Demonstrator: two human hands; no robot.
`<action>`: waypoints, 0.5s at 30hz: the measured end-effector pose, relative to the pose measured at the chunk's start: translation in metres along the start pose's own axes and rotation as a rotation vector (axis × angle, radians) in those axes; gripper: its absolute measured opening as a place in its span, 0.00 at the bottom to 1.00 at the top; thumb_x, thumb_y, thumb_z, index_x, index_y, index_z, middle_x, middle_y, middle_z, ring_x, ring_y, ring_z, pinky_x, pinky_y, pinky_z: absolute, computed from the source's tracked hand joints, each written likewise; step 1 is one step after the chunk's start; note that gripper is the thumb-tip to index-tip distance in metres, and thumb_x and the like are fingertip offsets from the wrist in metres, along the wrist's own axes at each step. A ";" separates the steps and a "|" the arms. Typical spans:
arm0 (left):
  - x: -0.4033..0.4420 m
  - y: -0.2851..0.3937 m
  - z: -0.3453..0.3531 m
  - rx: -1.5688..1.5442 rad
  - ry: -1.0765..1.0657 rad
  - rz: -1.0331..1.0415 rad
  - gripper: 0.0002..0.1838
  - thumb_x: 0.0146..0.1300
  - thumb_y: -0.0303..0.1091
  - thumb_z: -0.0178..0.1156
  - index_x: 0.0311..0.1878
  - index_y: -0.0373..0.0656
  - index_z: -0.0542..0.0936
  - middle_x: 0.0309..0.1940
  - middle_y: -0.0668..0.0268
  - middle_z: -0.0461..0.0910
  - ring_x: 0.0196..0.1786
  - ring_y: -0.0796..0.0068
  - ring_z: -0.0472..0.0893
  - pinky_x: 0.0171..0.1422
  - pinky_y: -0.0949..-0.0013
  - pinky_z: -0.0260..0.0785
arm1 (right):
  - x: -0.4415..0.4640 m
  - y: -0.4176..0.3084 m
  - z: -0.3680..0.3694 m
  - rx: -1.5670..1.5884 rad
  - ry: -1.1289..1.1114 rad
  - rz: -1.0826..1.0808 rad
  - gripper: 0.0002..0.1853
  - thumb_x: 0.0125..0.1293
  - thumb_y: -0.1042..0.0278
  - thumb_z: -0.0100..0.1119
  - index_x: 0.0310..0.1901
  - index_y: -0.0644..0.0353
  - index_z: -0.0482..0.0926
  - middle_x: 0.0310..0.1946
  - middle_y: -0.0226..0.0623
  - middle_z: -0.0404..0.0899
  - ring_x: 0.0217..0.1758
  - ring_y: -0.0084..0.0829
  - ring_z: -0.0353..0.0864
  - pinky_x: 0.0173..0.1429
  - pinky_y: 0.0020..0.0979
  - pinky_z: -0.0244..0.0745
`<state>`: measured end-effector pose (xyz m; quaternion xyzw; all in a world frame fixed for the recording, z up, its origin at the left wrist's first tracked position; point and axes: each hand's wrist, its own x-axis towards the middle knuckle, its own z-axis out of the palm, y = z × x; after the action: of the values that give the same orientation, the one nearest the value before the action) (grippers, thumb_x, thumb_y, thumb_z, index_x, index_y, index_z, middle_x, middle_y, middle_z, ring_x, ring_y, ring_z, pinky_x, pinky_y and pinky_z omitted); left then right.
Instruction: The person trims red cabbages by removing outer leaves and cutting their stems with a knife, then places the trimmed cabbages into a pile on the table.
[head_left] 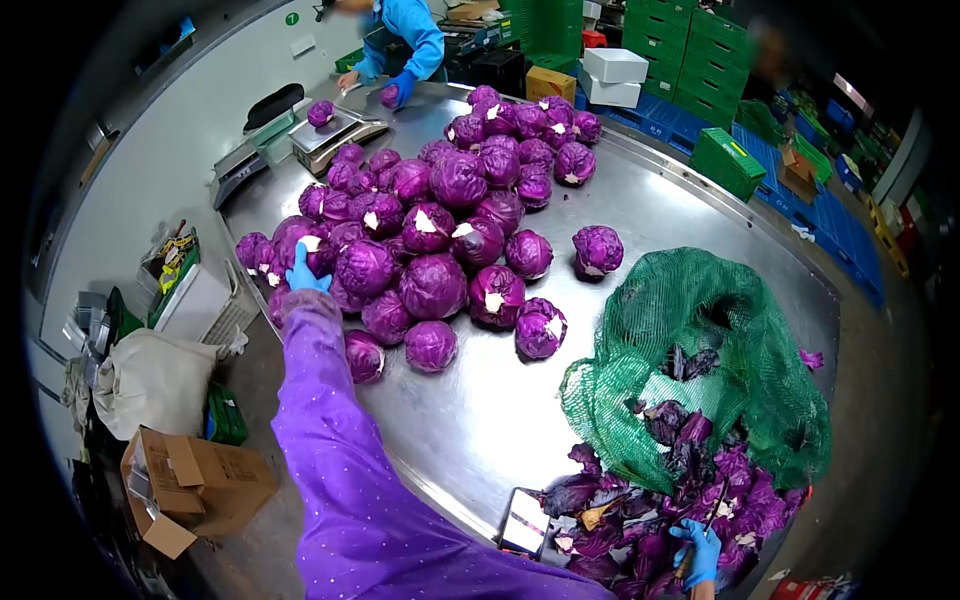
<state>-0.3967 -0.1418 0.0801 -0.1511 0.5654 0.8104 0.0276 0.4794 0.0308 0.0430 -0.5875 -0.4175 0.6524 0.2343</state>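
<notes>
Near corner of the desk [480,400], right side: my right grip [697,550], gloved in blue, is closed around a knife [684,568], its blade directed away from me over a heap of loose purple leaves [740,485]. A phone [526,522] lies at the near edge, just beside the leaves. Behind and partly among the leaves, a green mesh net [780,400] is crumpled along the right side, with more dark leaves on it.

Left edge: my left grip [307,275], also gloved, has its fingers against a red cabbage [290,237] in the left part of the pile; how far they close around it I cannot tell. The pile of red cabbages [432,287] extends from this edge across the middle toward the far edge, several showing pale cut stems. One lone cabbage [598,251] sits apart, between pile and net.

Far left corner: a scale [335,140] bears a small cabbage [320,113]. Beyond it, a co-worker [415,35] in blue holds another cabbage [390,96]. Farthest: white boxes [612,78] and stacked green crates [715,65].
</notes>
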 end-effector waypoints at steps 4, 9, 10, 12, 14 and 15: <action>-0.024 -0.010 -0.027 0.363 0.216 -0.050 0.61 0.43 0.59 0.75 0.75 0.50 0.50 0.52 0.56 0.74 0.34 0.61 0.79 0.24 0.61 0.69 | -0.003 0.000 -0.001 -0.005 -0.001 0.007 0.17 0.71 0.61 0.51 0.49 0.69 0.76 0.36 0.53 0.84 0.09 0.32 0.73 0.11 0.30 0.69; -0.012 -0.026 -0.056 0.389 0.209 -0.066 0.51 0.49 0.60 0.71 0.70 0.43 0.60 0.47 0.60 0.78 0.34 0.63 0.81 0.28 0.63 0.70 | -0.006 0.008 -0.007 -0.004 0.028 0.031 0.17 0.71 0.61 0.51 0.48 0.69 0.76 0.35 0.52 0.84 0.10 0.32 0.73 0.11 0.30 0.68; -0.021 -0.021 -0.057 0.403 0.154 -0.071 0.48 0.50 0.60 0.71 0.67 0.42 0.63 0.48 0.60 0.78 0.35 0.63 0.82 0.29 0.63 0.70 | -0.008 0.009 -0.006 -0.003 0.032 0.030 0.17 0.71 0.61 0.52 0.48 0.69 0.76 0.35 0.52 0.84 0.10 0.32 0.73 0.11 0.31 0.68; -0.026 -0.015 -0.063 0.407 0.078 -0.115 0.41 0.52 0.60 0.69 0.61 0.41 0.68 0.48 0.60 0.78 0.36 0.63 0.82 0.29 0.62 0.70 | -0.010 0.012 -0.008 -0.006 0.027 0.027 0.17 0.71 0.60 0.52 0.48 0.69 0.76 0.34 0.52 0.84 0.10 0.32 0.73 0.12 0.31 0.68; -0.019 -0.014 -0.072 0.386 0.031 -0.185 0.36 0.54 0.60 0.68 0.55 0.40 0.73 0.47 0.60 0.79 0.35 0.63 0.83 0.30 0.62 0.70 | -0.008 0.018 -0.009 -0.008 0.009 0.021 0.17 0.70 0.60 0.52 0.48 0.69 0.76 0.35 0.52 0.84 0.10 0.32 0.73 0.12 0.31 0.68; -0.017 -0.014 -0.073 0.437 0.048 -0.185 0.35 0.55 0.61 0.66 0.51 0.38 0.75 0.44 0.61 0.80 0.34 0.63 0.83 0.29 0.62 0.70 | -0.008 0.019 -0.008 -0.009 0.005 0.021 0.17 0.70 0.59 0.52 0.48 0.68 0.76 0.35 0.52 0.84 0.10 0.32 0.73 0.12 0.31 0.68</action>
<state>-0.3613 -0.2022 0.0489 -0.2121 0.7116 0.6589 0.1204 0.4923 0.0163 0.0319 -0.5946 -0.4138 0.6514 0.2258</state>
